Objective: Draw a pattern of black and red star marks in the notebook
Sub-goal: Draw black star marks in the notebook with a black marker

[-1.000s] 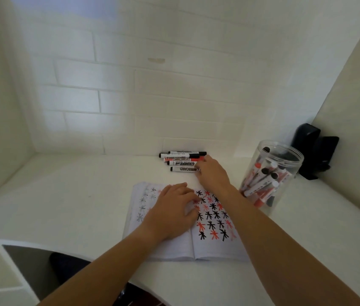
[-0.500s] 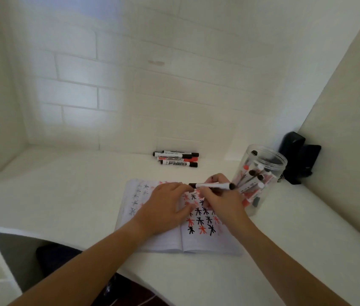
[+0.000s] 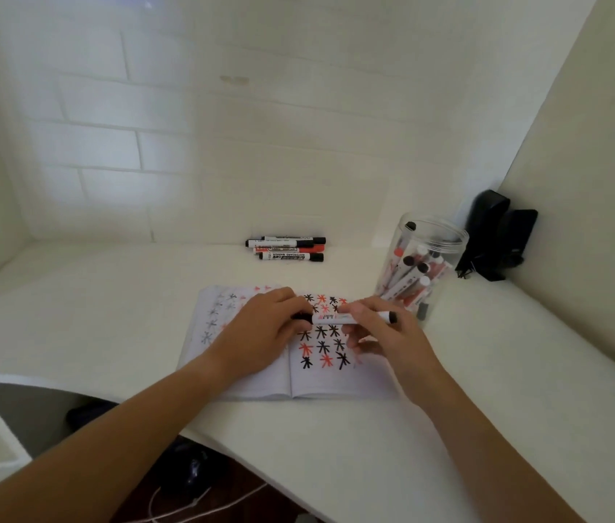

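Note:
An open notebook lies flat on the white desk. Its right page carries rows of black and red star marks; fainter marks show on the left page. A black whiteboard marker is held level above the page. My right hand grips its barrel. My left hand pinches the black cap end at the marker's left. The cap still looks seated on the marker.
Several black and red markers lie in a stack by the back wall. A clear plastic jar full of markers stands right of the notebook. A black device sits in the right corner. The desk's front edge curves below my arms.
My right hand took a black marker from the stack at the back and brought it over the notebook. My left hand left the page and closed on the marker's cap end.

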`<state>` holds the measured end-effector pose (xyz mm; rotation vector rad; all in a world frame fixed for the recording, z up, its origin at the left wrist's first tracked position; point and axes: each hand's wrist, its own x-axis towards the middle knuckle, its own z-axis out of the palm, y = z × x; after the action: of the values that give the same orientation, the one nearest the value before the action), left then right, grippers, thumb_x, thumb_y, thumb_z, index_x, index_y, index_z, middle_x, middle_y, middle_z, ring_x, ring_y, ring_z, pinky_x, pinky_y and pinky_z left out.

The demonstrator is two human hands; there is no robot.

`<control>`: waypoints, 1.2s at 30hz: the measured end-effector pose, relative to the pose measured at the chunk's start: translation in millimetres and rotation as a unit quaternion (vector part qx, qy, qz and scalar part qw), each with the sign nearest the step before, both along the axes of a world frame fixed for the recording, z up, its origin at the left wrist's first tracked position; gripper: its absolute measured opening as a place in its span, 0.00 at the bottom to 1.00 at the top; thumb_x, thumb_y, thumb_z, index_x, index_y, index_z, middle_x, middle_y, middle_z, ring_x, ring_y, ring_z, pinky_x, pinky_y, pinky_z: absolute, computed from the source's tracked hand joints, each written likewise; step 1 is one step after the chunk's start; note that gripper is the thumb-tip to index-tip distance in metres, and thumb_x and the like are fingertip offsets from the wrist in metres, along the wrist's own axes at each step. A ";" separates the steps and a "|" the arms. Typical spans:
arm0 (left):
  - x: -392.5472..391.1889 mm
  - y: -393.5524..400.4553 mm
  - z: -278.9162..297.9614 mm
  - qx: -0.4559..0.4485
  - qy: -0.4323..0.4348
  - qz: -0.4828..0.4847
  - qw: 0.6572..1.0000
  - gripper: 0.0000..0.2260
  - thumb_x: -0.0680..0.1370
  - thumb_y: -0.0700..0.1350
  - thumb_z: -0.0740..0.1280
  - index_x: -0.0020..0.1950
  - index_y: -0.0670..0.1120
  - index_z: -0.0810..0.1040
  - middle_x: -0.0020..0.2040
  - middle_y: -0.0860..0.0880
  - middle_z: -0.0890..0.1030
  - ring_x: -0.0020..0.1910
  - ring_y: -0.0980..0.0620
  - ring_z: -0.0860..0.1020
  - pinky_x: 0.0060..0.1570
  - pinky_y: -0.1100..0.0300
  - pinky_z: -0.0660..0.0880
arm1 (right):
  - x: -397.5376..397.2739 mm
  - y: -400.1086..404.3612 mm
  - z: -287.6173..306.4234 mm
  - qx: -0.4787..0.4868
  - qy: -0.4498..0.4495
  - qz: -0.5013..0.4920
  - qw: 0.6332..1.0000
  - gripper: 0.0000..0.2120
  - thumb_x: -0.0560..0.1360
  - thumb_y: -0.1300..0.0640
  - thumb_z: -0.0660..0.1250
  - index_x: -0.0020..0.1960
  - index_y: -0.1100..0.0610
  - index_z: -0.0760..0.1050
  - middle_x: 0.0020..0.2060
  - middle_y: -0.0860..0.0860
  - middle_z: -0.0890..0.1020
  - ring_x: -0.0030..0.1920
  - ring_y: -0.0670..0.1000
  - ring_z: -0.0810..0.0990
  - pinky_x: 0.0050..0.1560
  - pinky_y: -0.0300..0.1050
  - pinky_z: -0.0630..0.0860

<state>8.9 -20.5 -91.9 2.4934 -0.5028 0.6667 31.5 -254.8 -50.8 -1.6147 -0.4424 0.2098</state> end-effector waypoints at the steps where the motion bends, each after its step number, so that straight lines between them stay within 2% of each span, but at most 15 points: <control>1: -0.2 -0.3 -0.5 0.006 -0.004 0.000 1.000 0.06 0.82 0.47 0.65 0.56 0.51 0.80 0.49 0.55 0.77 0.47 0.58 0.73 0.49 0.68 0.67 | 3.0 -5.2 0.3 -0.023 -0.015 -0.002 1.000 0.08 0.80 0.56 0.71 0.54 0.59 0.85 0.42 0.59 0.86 0.40 0.55 0.84 0.44 0.46 0.83; 3: 0.0 -0.1 -1.8 0.014 -0.014 -0.002 1.000 0.07 0.82 0.47 0.65 0.57 0.49 0.81 0.49 0.54 0.77 0.47 0.57 0.73 0.50 0.71 0.65 | 10.3 -13.6 -3.2 -0.108 -0.082 -0.004 0.991 0.05 0.79 0.58 0.73 0.52 0.55 0.87 0.42 0.52 0.87 0.42 0.49 0.86 0.48 0.41 0.83; 6: -0.4 -1.1 -1.9 0.016 -0.017 -0.001 1.000 0.11 0.82 0.49 0.63 0.58 0.48 0.82 0.50 0.53 0.77 0.48 0.57 0.73 0.51 0.72 0.65 | 14.4 -13.6 -13.7 -0.246 -0.227 -0.020 0.942 0.05 0.78 0.59 0.73 0.51 0.51 0.86 0.42 0.44 0.87 0.44 0.42 0.84 0.48 0.34 0.79; 8: -0.8 -2.9 -1.1 0.022 -0.018 -0.005 1.000 0.15 0.82 0.52 0.59 0.56 0.48 0.83 0.49 0.54 0.76 0.47 0.57 0.72 0.50 0.71 0.65 | 11.8 -4.8 -21.7 -0.300 -0.344 -0.039 0.889 0.06 0.79 0.55 0.70 0.54 0.51 0.83 0.44 0.44 0.85 0.42 0.43 0.81 0.44 0.39 0.78; 11: -1.2 -5.2 0.3 0.029 -0.022 -0.016 0.999 0.15 0.83 0.52 0.56 0.53 0.47 0.81 0.47 0.55 0.75 0.46 0.59 0.70 0.48 0.69 0.64 | 10.3 13.2 -32.8 -0.370 -0.508 -0.101 0.771 0.13 0.79 0.47 0.62 0.56 0.51 0.81 0.43 0.47 0.84 0.40 0.49 0.81 0.34 0.44 0.77; 13: -1.4 -5.8 0.7 0.029 -0.028 -0.019 0.999 0.15 0.83 0.52 0.55 0.52 0.47 0.80 0.46 0.56 0.73 0.45 0.60 0.68 0.47 0.68 0.64 | 11.1 22.6 -40.6 -0.397 -0.563 -0.127 0.714 0.12 0.79 0.48 0.62 0.54 0.52 0.81 0.40 0.49 0.82 0.37 0.52 0.82 0.31 0.45 0.74; 15: -1.3 -6.3 0.9 0.036 -0.025 -0.021 0.999 0.16 0.84 0.53 0.54 0.52 0.46 0.79 0.45 0.55 0.72 0.44 0.58 0.69 0.46 0.64 0.67 | 10.6 28.0 -47.5 -0.406 -0.591 -0.130 0.685 0.08 0.80 0.52 0.65 0.53 0.54 0.80 0.39 0.49 0.80 0.36 0.52 0.80 0.31 0.45 0.72; 19: -1.0 -7.8 -0.8 0.062 -0.023 -0.021 0.998 0.17 0.84 0.52 0.54 0.50 0.44 0.78 0.44 0.50 0.75 0.42 0.52 0.71 0.44 0.54 0.72 | 12.8 29.2 -51.6 -0.381 -0.605 -0.124 0.688 0.11 0.82 0.49 0.61 0.52 0.54 0.79 0.39 0.49 0.79 0.36 0.51 0.78 0.31 0.44 0.72; 22: -1.6 -8.4 -1.4 0.067 -0.027 -0.020 0.997 0.17 0.84 0.50 0.53 0.49 0.43 0.77 0.45 0.48 0.75 0.42 0.50 0.72 0.43 0.51 0.73 | 17.4 31.3 -52.8 -0.381 -0.627 -0.110 0.671 0.05 0.81 0.56 0.65 0.48 0.56 0.77 0.39 0.50 0.78 0.36 0.52 0.77 0.33 0.43 0.71; 25: -0.9 -8.6 -1.4 0.078 -0.028 -0.022 0.996 0.15 0.83 0.47 0.52 0.48 0.43 0.76 0.46 0.47 0.75 0.43 0.49 0.72 0.44 0.50 0.74 | 14.6 32.5 -51.3 -0.389 -0.613 -0.112 0.678 0.03 0.79 0.55 0.68 0.49 0.55 0.78 0.36 0.49 0.77 0.29 0.50 0.76 0.26 0.42 0.63; 29: -0.4 -9.2 -0.8 0.096 -0.033 -0.033 0.994 0.13 0.81 0.45 0.52 0.46 0.43 0.74 0.45 0.47 0.75 0.43 0.49 0.71 0.44 0.52 0.72 | 10.9 28.2 -45.9 -0.392 -0.596 -0.103 0.694 0.07 0.82 0.49 0.60 0.53 0.51 0.75 0.34 0.48 0.77 0.26 0.50 0.75 0.24 0.42 0.60; 32: -0.5 -8.3 -0.6 0.098 -0.031 -0.040 0.994 0.12 0.79 0.42 0.52 0.45 0.44 0.74 0.45 0.46 0.75 0.43 0.48 0.72 0.44 0.54 0.71 | 8.1 29.2 -43.7 -0.408 -0.590 -0.106 0.688 0.10 0.82 0.47 0.58 0.53 0.50 0.76 0.31 0.47 0.77 0.24 0.51 0.74 0.24 0.41 0.58; 36: 1.2 -5.3 -3.1 0.093 -0.032 -0.034 0.995 0.12 0.78 0.42 0.52 0.45 0.43 0.74 0.46 0.46 0.75 0.43 0.49 0.72 0.44 0.53 0.72 | 6.9 28.8 -42.8 -0.423 -0.578 -0.111 0.689 0.12 0.85 0.45 0.56 0.54 0.49 0.76 0.27 0.48 0.76 0.22 0.52 0.74 0.22 0.41 0.61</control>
<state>10.1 -25.9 -95.0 2.6198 -0.6985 0.7040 38.4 -226.1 -93.6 -2.5811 -1.2181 -1.0361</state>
